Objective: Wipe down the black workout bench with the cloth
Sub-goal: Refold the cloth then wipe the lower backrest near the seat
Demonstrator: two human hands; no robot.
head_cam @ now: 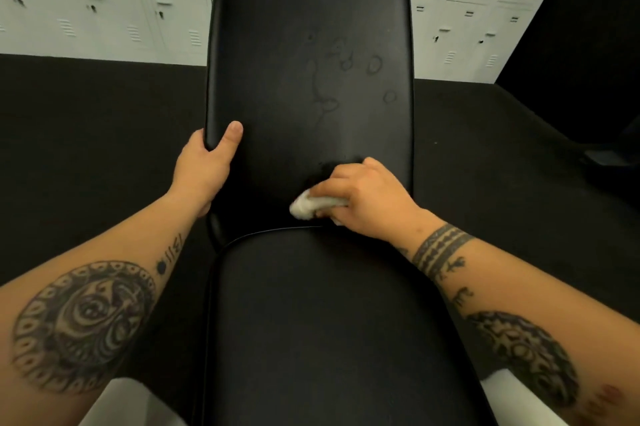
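Well, the wiping looks only just begun. The right hand (367,197) has its fingers curled tight round the cloth (306,207), a white wad pressed on the bench (311,10). Past those fingers, higher up, ring marks (346,72) and a long smear show, so that part is not wiped yet. The left hand (204,166) grips the bench edge, thumb on top, fingers tucked under. I cannot tell if the seat (329,321) behind the fingers is clean.
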